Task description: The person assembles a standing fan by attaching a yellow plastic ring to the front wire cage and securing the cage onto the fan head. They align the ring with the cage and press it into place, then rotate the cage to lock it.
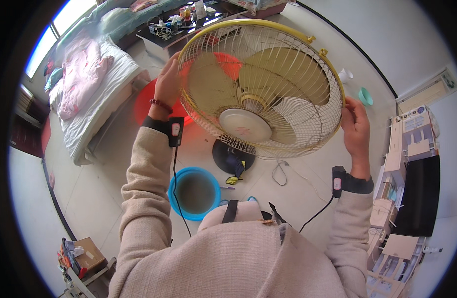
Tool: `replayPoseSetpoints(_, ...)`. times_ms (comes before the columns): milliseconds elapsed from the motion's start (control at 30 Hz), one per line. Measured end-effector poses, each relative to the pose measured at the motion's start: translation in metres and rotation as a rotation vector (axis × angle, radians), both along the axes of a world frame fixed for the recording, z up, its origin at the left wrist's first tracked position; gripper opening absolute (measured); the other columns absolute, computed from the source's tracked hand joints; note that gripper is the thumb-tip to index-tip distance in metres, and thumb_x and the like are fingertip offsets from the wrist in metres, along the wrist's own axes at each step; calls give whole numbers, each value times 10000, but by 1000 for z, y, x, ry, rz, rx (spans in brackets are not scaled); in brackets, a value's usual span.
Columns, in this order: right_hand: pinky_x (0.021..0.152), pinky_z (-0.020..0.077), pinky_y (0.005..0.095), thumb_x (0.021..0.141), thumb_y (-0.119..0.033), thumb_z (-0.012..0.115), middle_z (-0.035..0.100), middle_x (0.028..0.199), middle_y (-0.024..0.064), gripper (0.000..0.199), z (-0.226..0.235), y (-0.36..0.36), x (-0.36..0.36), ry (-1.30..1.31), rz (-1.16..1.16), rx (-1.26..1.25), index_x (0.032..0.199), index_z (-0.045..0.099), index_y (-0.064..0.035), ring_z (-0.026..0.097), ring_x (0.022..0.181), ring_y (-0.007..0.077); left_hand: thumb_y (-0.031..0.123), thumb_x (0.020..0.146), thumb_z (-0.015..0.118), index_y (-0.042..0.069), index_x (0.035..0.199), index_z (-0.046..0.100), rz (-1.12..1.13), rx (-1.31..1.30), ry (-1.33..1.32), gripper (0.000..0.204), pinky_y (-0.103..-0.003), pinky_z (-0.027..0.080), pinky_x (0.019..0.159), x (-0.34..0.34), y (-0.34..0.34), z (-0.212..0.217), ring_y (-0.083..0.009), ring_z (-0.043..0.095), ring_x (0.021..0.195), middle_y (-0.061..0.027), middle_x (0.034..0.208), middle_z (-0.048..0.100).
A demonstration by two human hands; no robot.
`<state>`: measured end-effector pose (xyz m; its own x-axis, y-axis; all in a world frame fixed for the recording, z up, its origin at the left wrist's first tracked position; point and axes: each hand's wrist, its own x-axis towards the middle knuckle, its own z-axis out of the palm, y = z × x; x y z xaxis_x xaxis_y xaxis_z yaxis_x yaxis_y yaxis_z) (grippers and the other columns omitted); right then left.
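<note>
An electric fan (246, 124) with a yellow-rimmed wire guard fills the upper middle, its blades inside and a pale round badge at its centre. My left hand (168, 87) grips the left side of the guard's rim, its fingertips partly hidden. On the opposite side my right hand (356, 124) holds the rim with curled fingers. Below the fan head, a round black base (219, 155) rests on the floor; what joins them is hidden. A dark and yellow cloth-like item (234, 171) lies over that base.
A blue basin (171, 191) of murky water stands left of my legs, and a red basin (145, 107) sits behind my left arm. A cord (308, 181) trails on the floor. The bed (97, 104) is at left, a cluttered table (164, 42) behind, a pale cabinet (387, 208) at right.
</note>
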<state>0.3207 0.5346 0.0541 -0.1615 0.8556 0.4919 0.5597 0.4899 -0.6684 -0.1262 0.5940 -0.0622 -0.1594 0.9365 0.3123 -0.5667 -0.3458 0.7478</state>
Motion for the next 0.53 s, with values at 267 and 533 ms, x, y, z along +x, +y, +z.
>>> replayPoseSetpoints(267,621,413,203,927,-64,522,516,870,3,280,0,-1,2,30,13,-51,1205,555,-56,478,731,76,203,990,453,2,1256,527,44,-38,38,341,-209,460,804,2,-1,7,-66,553,933,-20,1091,598)
replayPoseSetpoints(533,647,422,207,928,-68,521,525,906,6,294,1,0,1,12,11,-45,1220,549,-57,490,763,90,193,959,514,18,1233,551,75,-1,109,327,-192,457,786,2,1,9,-61,563,899,-6,1056,621)
